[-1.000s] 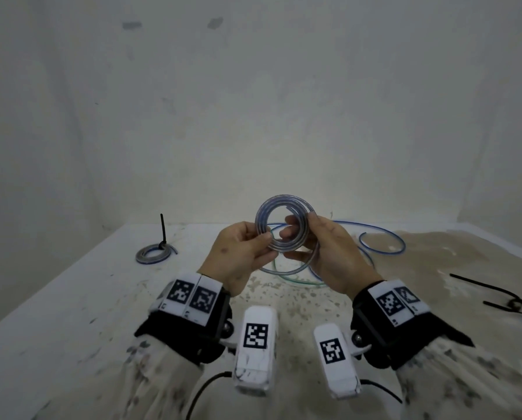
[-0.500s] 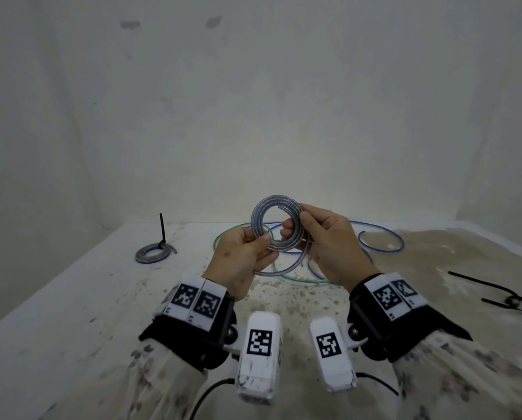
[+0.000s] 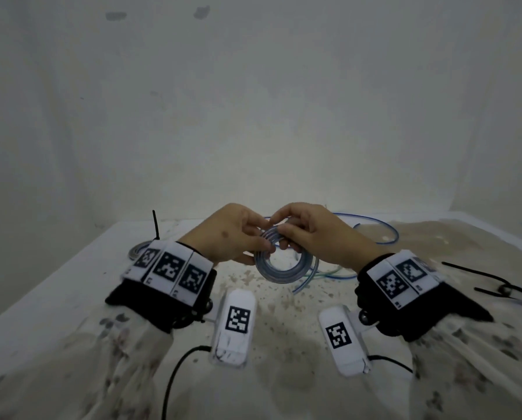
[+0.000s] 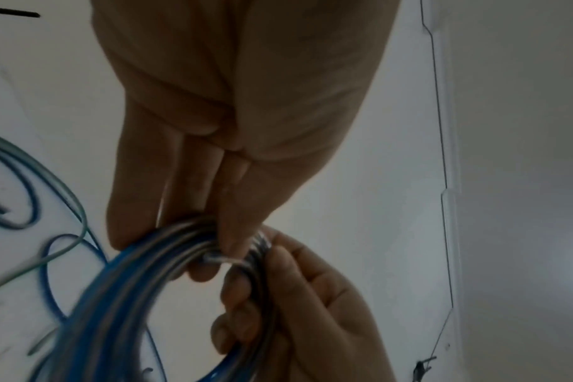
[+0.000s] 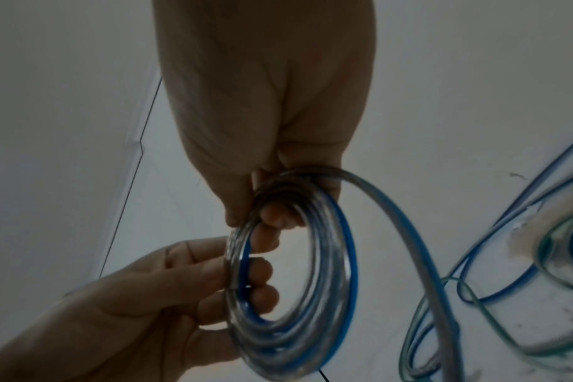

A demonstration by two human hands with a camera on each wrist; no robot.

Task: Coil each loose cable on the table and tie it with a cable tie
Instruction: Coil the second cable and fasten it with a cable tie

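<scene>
A clear, blue-cored cable wound into a small coil (image 3: 279, 269) hangs between both hands above the table. My left hand (image 3: 238, 234) pinches the coil's top left, thumb over the strands (image 4: 193, 243). My right hand (image 3: 308, 231) grips the coil's top right, fingers curled through the ring (image 5: 272, 214). A loose tail of the coil (image 3: 306, 280) trails down to the right, seen as a long arc (image 5: 409, 232) in the right wrist view. Loose blue cable (image 3: 380, 228) and green cable (image 3: 329, 272) lie on the table behind.
A tied grey coil with an upright black cable tie (image 3: 155, 225) sits at the far left of the table (image 3: 72, 283). Black cable ties (image 3: 495, 286) lie at the right edge. Walls close the table in at the back and sides.
The coil has tipped from upright at chest height to hanging lower below the fingers. Both hands turned palm down and came together on its top. The head view dropped closer.
</scene>
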